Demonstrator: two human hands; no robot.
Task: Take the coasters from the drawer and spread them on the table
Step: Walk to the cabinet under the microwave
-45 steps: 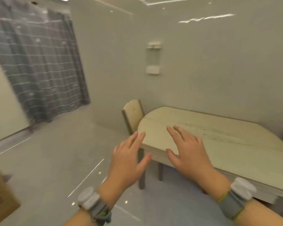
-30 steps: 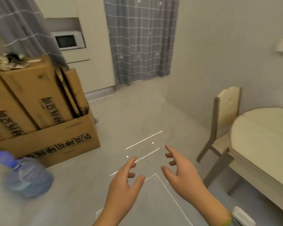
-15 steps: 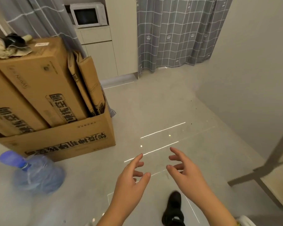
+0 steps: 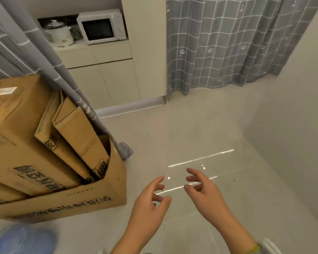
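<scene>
No coasters and no table are in view. A cream cabinet (image 4: 106, 77) stands at the back of the room, with two drawer fronts (image 4: 95, 55) side by side under its counter, both closed. My left hand (image 4: 149, 206) and my right hand (image 4: 206, 195) hover low over the pale floor, well short of the cabinet. Both hands hold nothing, and their fingers are spread and loosely curled.
A large cardboard box (image 4: 62, 198) full of long cartons stands on the left. A blue water bottle (image 4: 20, 241) lies at the bottom left. A microwave (image 4: 101, 27) and a rice cooker (image 4: 60, 34) sit on the counter. Grey checked curtains (image 4: 228, 43) hang behind, and a wall (image 4: 297, 125) rises on the right.
My view has swung left, away from the table and chair, toward the cabinet with the microwave. My hands stay out in front, empty, with the fingers a little more curled.
</scene>
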